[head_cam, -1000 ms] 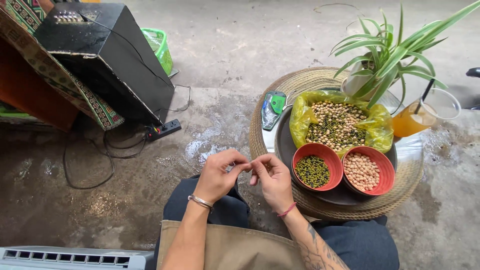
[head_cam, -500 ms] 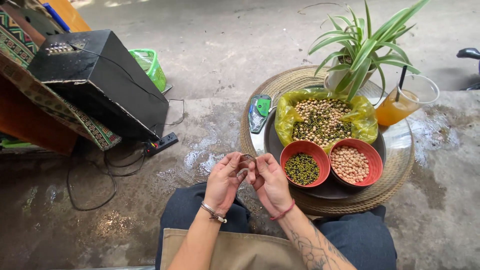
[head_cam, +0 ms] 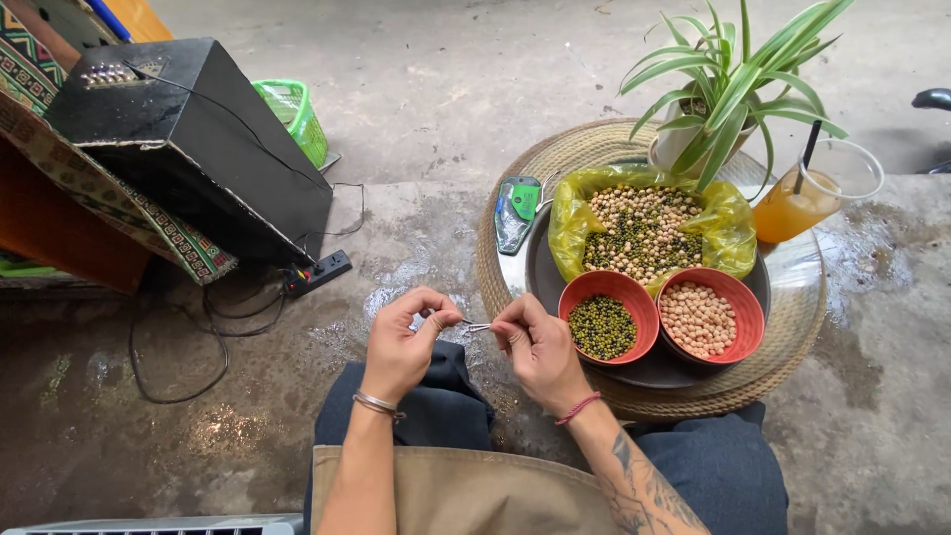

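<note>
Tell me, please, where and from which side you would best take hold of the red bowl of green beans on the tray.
Probably by the near rim of the red bowl of green beans, on its left side, from above. That edge faces the right hand and is free, while its right side sits close against the red bowl of pale beans and the yellow bag crowds the far edge.

Packaging noted: yellow plastic bag [head_cam: 728, 223], opened out on the dark round tray [head_cam: 540, 267], holding mixed beans, behind two red bowls. Clear plastic cup [head_cam: 817, 188] with orange drink and dark straw at tray's right edge. Green-and-white flat packet [head_cam: 517, 210] lies at tray's left edge. No signs or screens seen.
</note>
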